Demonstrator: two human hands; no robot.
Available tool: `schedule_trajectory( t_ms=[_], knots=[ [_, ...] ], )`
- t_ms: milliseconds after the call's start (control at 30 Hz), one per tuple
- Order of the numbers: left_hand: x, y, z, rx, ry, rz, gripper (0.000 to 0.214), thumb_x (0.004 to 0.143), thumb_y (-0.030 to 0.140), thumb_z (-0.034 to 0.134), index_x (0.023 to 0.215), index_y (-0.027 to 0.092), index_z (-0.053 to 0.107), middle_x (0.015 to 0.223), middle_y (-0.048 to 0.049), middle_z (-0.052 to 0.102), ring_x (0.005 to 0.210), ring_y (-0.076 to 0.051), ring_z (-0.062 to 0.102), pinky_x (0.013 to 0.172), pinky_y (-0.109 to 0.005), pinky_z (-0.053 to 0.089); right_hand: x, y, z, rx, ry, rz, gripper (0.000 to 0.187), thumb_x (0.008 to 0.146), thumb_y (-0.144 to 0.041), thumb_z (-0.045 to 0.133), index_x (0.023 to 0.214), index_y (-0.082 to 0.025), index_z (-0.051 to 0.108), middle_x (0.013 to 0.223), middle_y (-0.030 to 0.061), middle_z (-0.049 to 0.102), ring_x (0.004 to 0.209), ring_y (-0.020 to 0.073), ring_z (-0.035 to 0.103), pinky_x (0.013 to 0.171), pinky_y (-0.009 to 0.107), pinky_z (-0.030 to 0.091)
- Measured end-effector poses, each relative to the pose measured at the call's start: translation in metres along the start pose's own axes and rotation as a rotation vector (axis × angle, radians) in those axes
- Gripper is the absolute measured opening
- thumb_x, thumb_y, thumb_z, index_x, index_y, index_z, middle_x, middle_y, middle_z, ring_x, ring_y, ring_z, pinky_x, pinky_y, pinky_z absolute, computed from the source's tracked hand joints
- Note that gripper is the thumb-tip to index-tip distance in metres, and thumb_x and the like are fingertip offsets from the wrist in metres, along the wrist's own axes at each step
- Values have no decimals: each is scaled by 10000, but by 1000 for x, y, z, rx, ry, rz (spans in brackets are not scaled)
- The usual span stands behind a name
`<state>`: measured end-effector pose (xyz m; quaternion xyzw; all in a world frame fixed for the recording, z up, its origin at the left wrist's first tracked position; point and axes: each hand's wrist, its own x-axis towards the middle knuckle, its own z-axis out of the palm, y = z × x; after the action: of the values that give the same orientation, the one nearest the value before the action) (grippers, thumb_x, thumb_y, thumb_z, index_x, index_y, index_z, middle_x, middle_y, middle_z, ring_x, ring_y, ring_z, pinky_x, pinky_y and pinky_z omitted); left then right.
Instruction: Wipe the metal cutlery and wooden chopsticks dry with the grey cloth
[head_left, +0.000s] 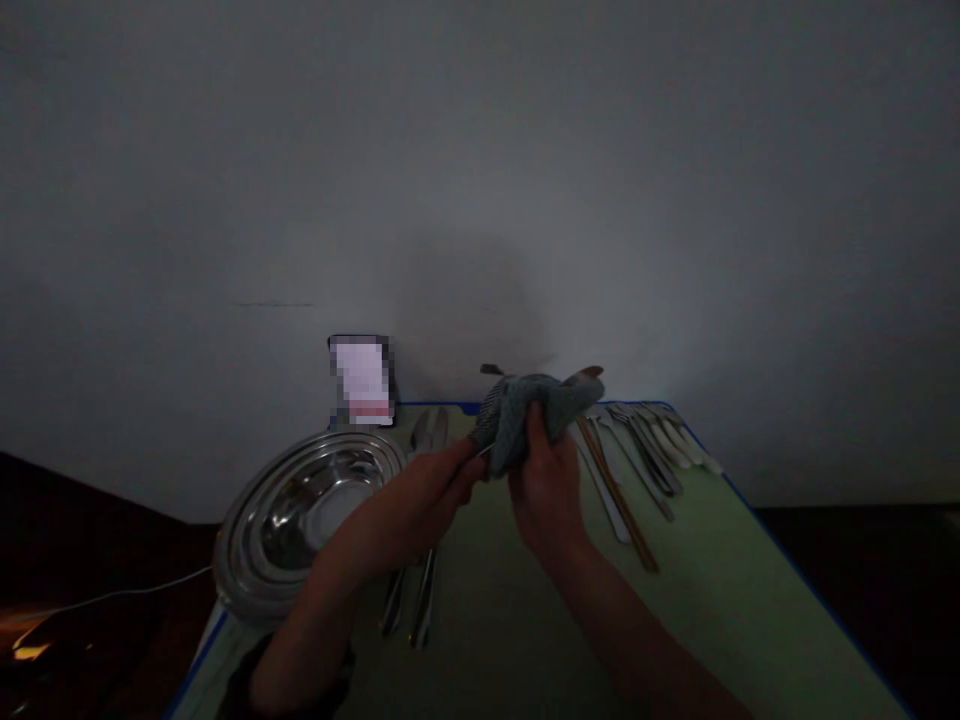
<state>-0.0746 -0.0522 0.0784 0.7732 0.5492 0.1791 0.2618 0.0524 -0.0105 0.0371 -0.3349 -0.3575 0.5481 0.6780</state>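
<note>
A grey-blue cloth is bunched up in front of me above the table. My right hand grips it from the near side, thumb pressed on top. My left hand is closed at the cloth's lower left, around what looks like the thin end of a metal utensil. The pointed or rounded tip of a utensil shows past the cloth's right end; its kind is unclear. Another small dark tip juts out at the upper left. Most of what lies inside the cloth is hidden.
Shiny metal bowls stand at the left. Two long metal utensils lie beside them, partly under my left arm. Brown chopsticks, several metal utensils and white-handled cutlery lie right. A phone leans against the wall.
</note>
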Motion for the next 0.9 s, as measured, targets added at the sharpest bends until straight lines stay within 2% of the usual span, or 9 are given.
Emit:
schedule_trajectory(
  t_ms=[100, 233, 400, 533, 667, 767, 900],
  knots=[
    [2, -1, 5, -7, 7, -34, 294, 920, 360, 283, 969, 189, 518, 850, -47, 643, 772, -201, 615, 707, -322, 444, -4, 11, 3, -24, 28, 54, 337, 744, -452, 572, 953, -190, 609, 975, 45, 666, 931, 165, 593, 751, 267, 463],
    [1, 2, 8, 0, -37, -19, 358, 888, 480, 335, 1042, 198, 493, 877, -56, 658, 772, -218, 624, 682, -322, 451, -2, 6, 3, 25, 14, 73, 359, 728, -439, 595, 1004, -210, 595, 992, 38, 661, 986, 173, 581, 812, 289, 467],
    [-3, 7, 2, 43, -25, -48, 373, 900, 474, 295, 931, 206, 553, 826, -45, 665, 737, -200, 618, 666, -309, 425, -3, -20, 9, 312, -109, 141, 339, 792, -480, 451, 982, -246, 605, 962, 28, 661, 977, 178, 593, 884, 355, 454],
    [-6, 10, -8, 22, -61, -83, 343, 892, 431, 319, 815, 207, 568, 794, -24, 670, 723, -179, 620, 663, -289, 418, -2, -32, 11, 505, -132, 159, 344, 795, -439, 380, 941, -243, 622, 957, 31, 667, 971, 194, 596, 923, 407, 427],
    [-10, 12, -12, 42, -104, -106, 361, 883, 450, 329, 762, 206, 566, 760, -13, 662, 711, -179, 618, 657, -286, 416, 5, -24, 7, 456, -10, 213, 299, 793, -452, 456, 859, -224, 637, 945, 28, 673, 950, 173, 603, 918, 374, 435],
    [-14, 12, -11, 69, -116, -106, 379, 891, 467, 306, 818, 209, 574, 790, -20, 656, 728, -182, 610, 668, -293, 419, 13, -20, 0, 402, 82, 223, 294, 795, -450, 514, 879, -197, 638, 976, 35, 671, 944, 160, 604, 902, 346, 448],
    [-19, 12, -11, 100, -156, -89, 411, 904, 479, 253, 866, 219, 569, 785, -19, 640, 728, -183, 597, 678, -306, 417, 26, -33, -12, 401, 107, 135, 344, 833, -468, 465, 952, -192, 631, 933, 25, 685, 897, 139, 617, 887, 338, 463]
  ],
)
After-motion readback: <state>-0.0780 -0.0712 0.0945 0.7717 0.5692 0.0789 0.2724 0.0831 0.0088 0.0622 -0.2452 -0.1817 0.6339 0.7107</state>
